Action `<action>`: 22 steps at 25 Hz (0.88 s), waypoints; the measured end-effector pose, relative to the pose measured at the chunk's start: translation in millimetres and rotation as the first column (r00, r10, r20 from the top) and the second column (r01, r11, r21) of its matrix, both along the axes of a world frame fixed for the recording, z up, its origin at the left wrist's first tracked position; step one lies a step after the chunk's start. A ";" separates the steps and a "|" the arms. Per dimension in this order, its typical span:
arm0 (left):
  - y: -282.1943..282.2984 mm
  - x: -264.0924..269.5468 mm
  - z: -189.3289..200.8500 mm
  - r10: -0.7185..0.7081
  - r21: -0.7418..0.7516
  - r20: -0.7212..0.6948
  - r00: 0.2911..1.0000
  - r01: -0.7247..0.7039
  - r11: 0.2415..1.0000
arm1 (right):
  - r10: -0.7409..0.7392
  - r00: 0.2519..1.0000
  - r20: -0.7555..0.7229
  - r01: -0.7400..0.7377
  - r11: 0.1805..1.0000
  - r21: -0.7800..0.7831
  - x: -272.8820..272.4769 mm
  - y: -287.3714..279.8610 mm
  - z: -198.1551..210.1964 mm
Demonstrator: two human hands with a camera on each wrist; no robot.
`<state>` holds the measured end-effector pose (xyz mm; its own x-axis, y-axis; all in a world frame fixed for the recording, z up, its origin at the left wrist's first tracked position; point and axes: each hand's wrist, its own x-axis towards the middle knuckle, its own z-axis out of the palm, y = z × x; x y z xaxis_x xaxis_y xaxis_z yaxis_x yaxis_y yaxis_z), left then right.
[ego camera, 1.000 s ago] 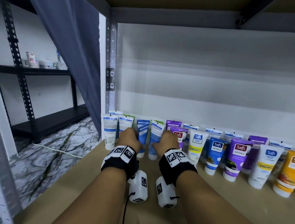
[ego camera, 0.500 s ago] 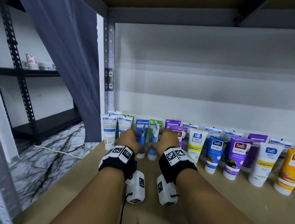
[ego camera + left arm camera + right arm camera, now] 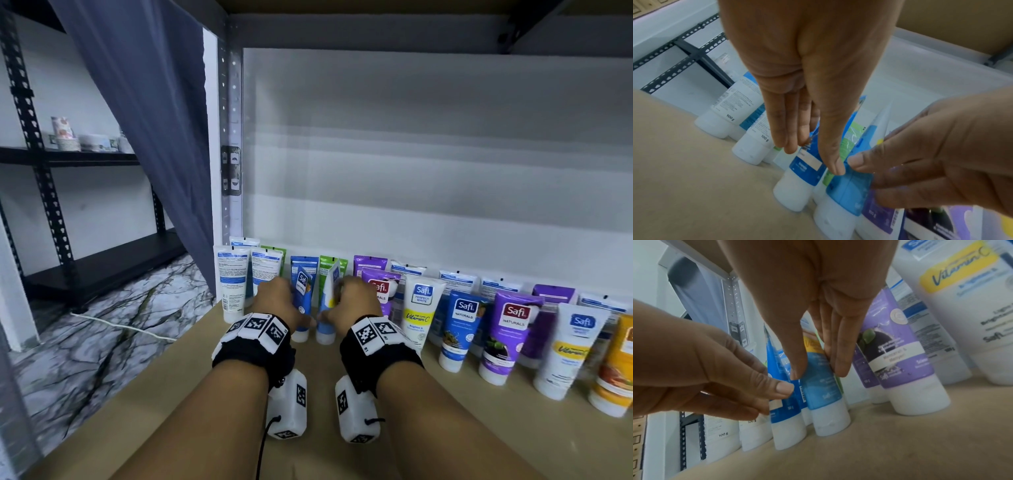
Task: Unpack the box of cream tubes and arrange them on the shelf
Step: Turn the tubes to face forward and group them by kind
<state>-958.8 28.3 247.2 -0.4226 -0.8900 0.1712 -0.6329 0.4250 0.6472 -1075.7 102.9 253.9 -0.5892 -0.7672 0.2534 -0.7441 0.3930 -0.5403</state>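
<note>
Two rows of cream tubes stand cap-down along the back of the tan shelf board. My left hand pinches a dark blue Safi tube between thumb and fingers; in the left wrist view that left hand grips the dark blue tube near its white cap. Beside it my right hand pinches a light blue and white tube; the right wrist view has this right hand round the light blue tube. Both tubes stand on the board, turned partly edge-on. No box is in view.
Two white tubes stand at the row's left end by the grey upright post. Purple, white and orange tubes fill the right. A grey curtain hangs left, over marble floor and a black rack.
Both hands have twisted their tubes: the flat backs faced me a second ago, now the tubes stand partly edge-on and the left one shows its Safi label.
</note>
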 end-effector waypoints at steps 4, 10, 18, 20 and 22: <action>1.7 -0.8 4.0 -0.005 -0.030 0.071 0.997 0.007 1.000 | 0.031 0.999 0.019 -0.031 1.000 0.000 3.7 1.9 -1.7; -4.7 -4.5 3.5 -0.044 -0.047 0.037 0.998 0.046 0.998 | 0.066 0.998 0.000 -0.065 0.996 -0.055 2.8 3.0 -3.9; -4.8 2.9 -0.7 -0.040 0.005 -0.069 0.997 0.040 0.999 | 0.057 0.996 0.063 -0.053 0.996 -0.068 1.7 7.0 -1.0; -7.1 5.1 0.2 -0.038 0.015 -0.060 0.997 0.039 0.999 | 0.063 0.995 0.071 -0.057 0.995 -0.080 1.8 7.5 -3.4; -7.3 6.2 0.0 -0.040 0.007 -0.054 0.998 0.040 0.999 | 0.063 0.994 0.085 -0.056 0.994 -0.091 1.5 8.6 -4.8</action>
<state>-952.6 21.0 247.2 -0.4481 -0.8741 0.1876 -0.5794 0.4437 0.6837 -1074.3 111.5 249.1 -0.5661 -0.7784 0.2714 -0.7131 0.2971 -0.6350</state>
